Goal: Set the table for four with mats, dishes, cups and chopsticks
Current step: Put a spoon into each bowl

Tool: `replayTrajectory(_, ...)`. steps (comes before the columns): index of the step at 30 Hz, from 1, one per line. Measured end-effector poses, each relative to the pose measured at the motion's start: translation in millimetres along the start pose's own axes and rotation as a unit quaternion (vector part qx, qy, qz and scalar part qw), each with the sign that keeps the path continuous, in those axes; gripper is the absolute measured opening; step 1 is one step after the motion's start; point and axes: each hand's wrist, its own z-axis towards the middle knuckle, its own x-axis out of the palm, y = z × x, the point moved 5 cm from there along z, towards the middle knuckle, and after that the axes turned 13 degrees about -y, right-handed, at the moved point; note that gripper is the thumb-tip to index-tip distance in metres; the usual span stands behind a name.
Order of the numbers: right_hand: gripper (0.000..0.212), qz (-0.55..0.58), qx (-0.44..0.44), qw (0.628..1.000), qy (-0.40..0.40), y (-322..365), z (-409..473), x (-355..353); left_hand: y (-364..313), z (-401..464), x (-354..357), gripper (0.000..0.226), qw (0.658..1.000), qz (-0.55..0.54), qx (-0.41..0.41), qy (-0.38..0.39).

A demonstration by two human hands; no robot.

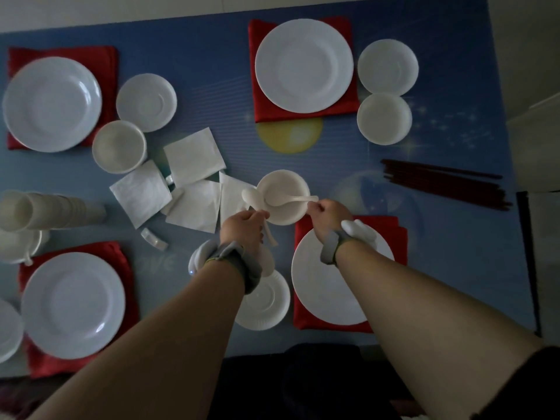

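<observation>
The right hand [328, 212] pinches a spoon's [288, 201] handle, lowering its head into the bowl [283, 180] just ahead. The left hand [245, 225] grips more spoons [253, 197], likely for the remaining settings; chopsticks [442, 184] wait far right.

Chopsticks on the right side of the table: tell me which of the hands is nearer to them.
Right. The right hand pinches a spoon's handle at the small bowl, with bare table between it and the chopsticks. The left hand grips other spoons on the bowl's far side, farther away.

faint pale lettering on blue table cover [157, 262], seemingly "ove", first letter too dim to read
</observation>
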Motion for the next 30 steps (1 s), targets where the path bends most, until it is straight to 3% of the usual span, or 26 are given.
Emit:
replayTrajectory(3, 0.039, -0.027, -0.043, 0.998, -0.038, 8.3, 6.3, -4.1, -1.2, 1.0, 1.1, 0.015, 1.0, -0.007, -0.001, 0.003)
replayTrajectory(7, 0.039, -0.074, -0.048, 0.995, 0.048, 19.1, 12.1, 2.7, 3.2, 5.6, 1.1, 0.015, 1.0, -0.013, -0.007, 0.002)
replayTrajectory(9, 0.047, -0.081, -0.014, 0.995, 0.053, 17.4, 16.4, 4.8, 6.6, 5.9, 1.7, 0.014, 1.0, -0.016, -0.011, 0.004)
replayTrajectory(13, 0.054, 0.046, 0.086, 0.995, 0.022, 3.7, 23.8, 11.3, 11.1, 4.6, 3.2, 0.014, 1.0, -0.024, -0.019, 0.008)
replayTrajectory(17, 0.047, 0.031, 0.091, 0.995, 0.023, -1.0, 19.4, 9.7, 11.3, 7.3, 3.0, 0.016, 1.0, -0.022, -0.016, 0.008)
replayTrajectory(22, 0.054, 0.164, 0.199, 0.959, 0.117, -2.3, 4.5, 34.3, 12.7, 9.5, 1.1, 0.015, 1.0, -0.024, -0.007, 0.007)
replayTrajectory(27, 0.04, 0.19, 0.166, 0.968, 0.011, -5.3, 10.2, 30.2, 14.0, 8.1, 0.1, 0.014, 0.999, -0.034, -0.016, 0.016)
replayTrajectory(30, 0.039, 0.16, 0.137, 0.977, 0.008, -2.8, 0.7, 20.4, 12.8, 9.0, 2.6, 0.016, 0.999, -0.03, -0.015, 0.021)
